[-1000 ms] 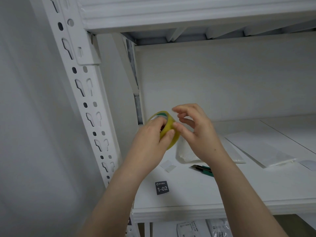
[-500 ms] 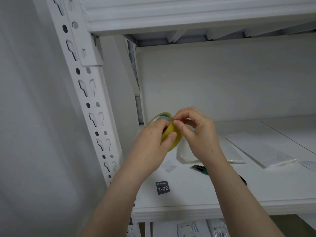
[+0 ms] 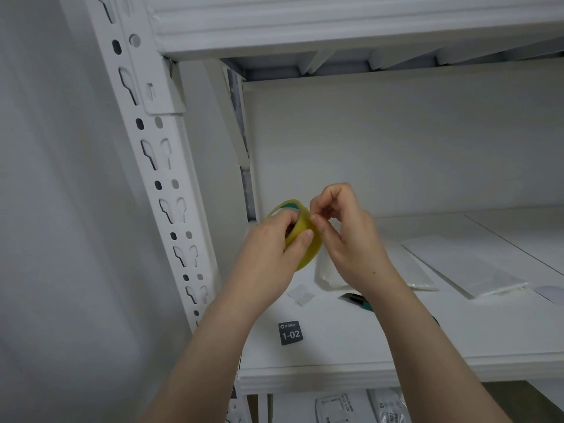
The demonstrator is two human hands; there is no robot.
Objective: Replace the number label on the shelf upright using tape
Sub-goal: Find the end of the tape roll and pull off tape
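Head view, mid-frame: left hand (image 3: 268,254) grips the yellow tape roll (image 3: 305,239). Right hand (image 3: 348,236) pinches at the roll's edge.

The single head-worn view looks forward and slightly upward, close to the shelf upright (image 3: 158,184) at left.

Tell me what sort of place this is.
Probably a stockroom or small warehouse: a slotted white metal shelf upright, a dark location label reading 1-02 lying on the shelf board, and bagged packages stored underneath.
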